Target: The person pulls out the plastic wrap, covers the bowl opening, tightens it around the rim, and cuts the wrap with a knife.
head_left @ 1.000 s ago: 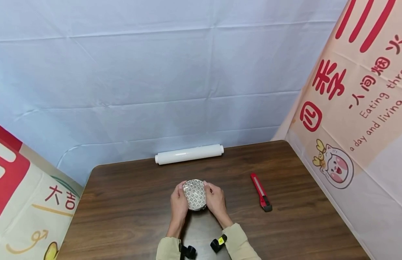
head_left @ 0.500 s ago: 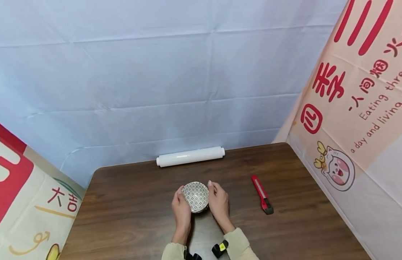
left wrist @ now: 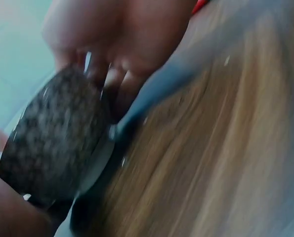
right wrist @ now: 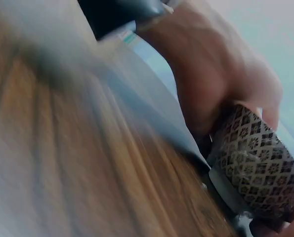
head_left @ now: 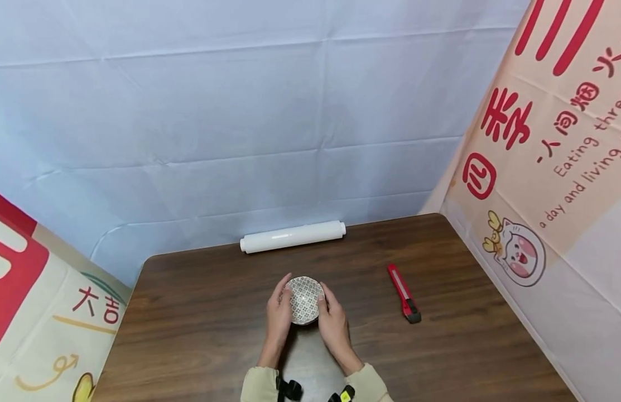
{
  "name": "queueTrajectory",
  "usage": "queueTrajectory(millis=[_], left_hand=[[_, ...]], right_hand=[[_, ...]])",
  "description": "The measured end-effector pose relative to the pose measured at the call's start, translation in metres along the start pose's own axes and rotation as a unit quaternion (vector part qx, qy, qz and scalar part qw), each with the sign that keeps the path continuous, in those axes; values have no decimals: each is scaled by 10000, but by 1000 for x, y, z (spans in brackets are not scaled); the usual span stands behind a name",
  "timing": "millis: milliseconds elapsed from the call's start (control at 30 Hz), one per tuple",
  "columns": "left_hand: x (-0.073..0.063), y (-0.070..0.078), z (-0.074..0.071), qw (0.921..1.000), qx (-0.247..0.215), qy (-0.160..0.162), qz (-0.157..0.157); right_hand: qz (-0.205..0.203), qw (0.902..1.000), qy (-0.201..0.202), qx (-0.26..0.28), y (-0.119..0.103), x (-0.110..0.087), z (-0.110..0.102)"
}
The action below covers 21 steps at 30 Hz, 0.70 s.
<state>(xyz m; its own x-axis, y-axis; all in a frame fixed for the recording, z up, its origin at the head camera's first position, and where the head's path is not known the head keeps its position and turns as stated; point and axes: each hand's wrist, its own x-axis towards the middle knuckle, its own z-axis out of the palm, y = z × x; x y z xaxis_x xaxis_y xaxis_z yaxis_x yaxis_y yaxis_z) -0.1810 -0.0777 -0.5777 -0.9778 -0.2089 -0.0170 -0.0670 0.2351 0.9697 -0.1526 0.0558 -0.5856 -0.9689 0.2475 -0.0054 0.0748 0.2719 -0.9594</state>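
A small bowl (head_left: 304, 301) with a dark-and-white lattice pattern sits between both hands in the head view. My left hand (head_left: 278, 315) holds its left side, and my right hand (head_left: 333, 324) holds the right side, thumb near the rim. In the right wrist view the bowl's outer wall (right wrist: 258, 160) carries shiny, wrinkled clear film, and the left hand (right wrist: 211, 69) grips its far side. The left wrist view is blurred; there the bowl (left wrist: 55, 140) lies between the right hand (left wrist: 119, 39) above and the left hand (left wrist: 11, 207) at lower left. Most fingertips are hidden behind the bowl.
A white roll (head_left: 292, 237), like plastic wrap, lies along the back edge of the brown wooden table (head_left: 200, 312). To the right lies a red utility knife (head_left: 404, 294) with a black end. Printed cloths hang at both sides, a pale cloth (head_left: 240, 111) behind.
Both hands have shifted their fingers around the bowl's rim; the right hand stood slightly off the rim half a second ago and now touches it. The roll and knife stay put.
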Motion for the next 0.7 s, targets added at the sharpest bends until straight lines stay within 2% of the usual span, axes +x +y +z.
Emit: queueTrajectory(millis=[67, 200, 500, 700], left_hand=[[3, -1, -1, 9998, 148, -162, 23], [5, -4, 0, 9993, 265, -238, -88], [9, -5, 6, 10000, -3, 45, -37], [6, -8, 6, 9997, -68, 204, 120]], right_hand=[[42, 9999, -59, 73, 2, 4, 0], [133, 9998, -10, 141, 4, 10, 2], [-97, 9976, 648, -228, 2, 19, 10], [-177, 9950, 844, -499, -2, 19, 11]])
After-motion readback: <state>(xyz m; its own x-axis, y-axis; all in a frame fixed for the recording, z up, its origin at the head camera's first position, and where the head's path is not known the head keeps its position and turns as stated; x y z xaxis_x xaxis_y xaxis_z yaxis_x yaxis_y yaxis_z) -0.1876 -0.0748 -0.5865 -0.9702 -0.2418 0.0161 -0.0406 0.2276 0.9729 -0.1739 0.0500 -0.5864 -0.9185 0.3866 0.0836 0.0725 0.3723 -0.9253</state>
